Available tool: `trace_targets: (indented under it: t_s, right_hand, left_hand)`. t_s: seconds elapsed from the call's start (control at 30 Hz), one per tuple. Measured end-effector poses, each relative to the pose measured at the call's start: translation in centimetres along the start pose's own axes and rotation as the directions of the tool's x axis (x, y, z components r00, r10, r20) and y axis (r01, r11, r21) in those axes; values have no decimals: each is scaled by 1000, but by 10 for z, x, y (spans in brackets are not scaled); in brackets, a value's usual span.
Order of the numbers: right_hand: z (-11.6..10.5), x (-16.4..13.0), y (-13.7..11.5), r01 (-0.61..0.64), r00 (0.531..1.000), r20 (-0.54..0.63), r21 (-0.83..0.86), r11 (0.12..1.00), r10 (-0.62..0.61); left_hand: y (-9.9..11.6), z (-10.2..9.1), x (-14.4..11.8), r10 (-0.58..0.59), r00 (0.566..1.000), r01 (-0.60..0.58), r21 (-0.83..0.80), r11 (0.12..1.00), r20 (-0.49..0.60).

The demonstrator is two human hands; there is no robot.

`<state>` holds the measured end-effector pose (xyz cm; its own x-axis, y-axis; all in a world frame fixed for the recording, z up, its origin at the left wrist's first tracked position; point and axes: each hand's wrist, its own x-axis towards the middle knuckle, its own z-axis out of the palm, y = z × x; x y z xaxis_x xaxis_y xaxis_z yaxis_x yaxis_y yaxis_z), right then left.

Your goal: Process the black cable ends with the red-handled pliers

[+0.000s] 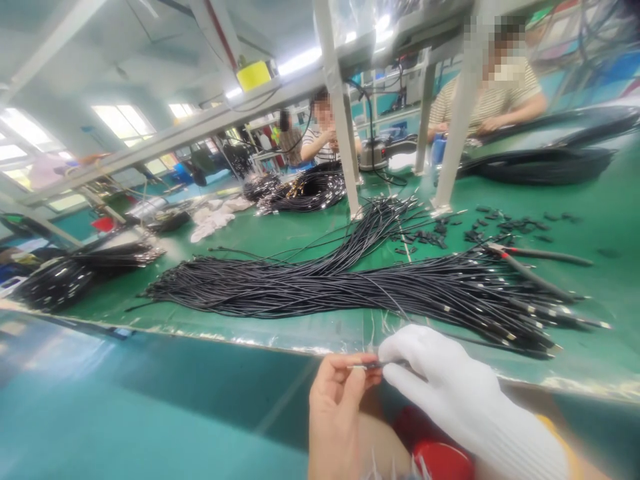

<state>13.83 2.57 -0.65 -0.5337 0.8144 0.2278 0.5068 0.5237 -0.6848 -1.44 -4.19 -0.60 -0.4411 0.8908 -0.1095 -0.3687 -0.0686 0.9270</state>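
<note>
My bare left hand (336,407) and my white-gloved right hand (450,387) meet just below the near edge of the green table (615,220). Together they pinch the end of a thin black cable (367,365), fingertips touching it from both sides. A large bundle of black cables (350,283) with metal-tipped ends lies across the table just beyond my hands. Red-handled pliers (530,257) rest on the right part of that bundle.
Small black cut pieces (500,223) are scattered at the right. More cable bundles (305,190) lie farther back and another bundle (65,277) at left. White frame posts (343,133) stand on the table. Two people sit at the far side working.
</note>
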Motion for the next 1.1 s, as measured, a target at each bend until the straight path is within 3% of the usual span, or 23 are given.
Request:
trace_targets:
  t_s: [0.17,0.5,0.8,1.1]
  right_hand:
    - [2,-5,4,139,986,-89,-40,990,-142]
    - [0,-6,6,243,953,-157,-122,962,-261]
    - [0,-5,6,265,944,-169,-118,957,-282]
    - [-1,-9,4,271,945,-158,-112,956,-287]
  left_hand:
    - [-1,-1,-2,30,998,-28,-45,999,60]
    - [-4,-8,-6,71,988,-67,-30,997,139]
    - [-3,-11,-9,155,970,-149,-49,988,188]
    - [-1,-20,-9,164,949,-164,-25,986,269]
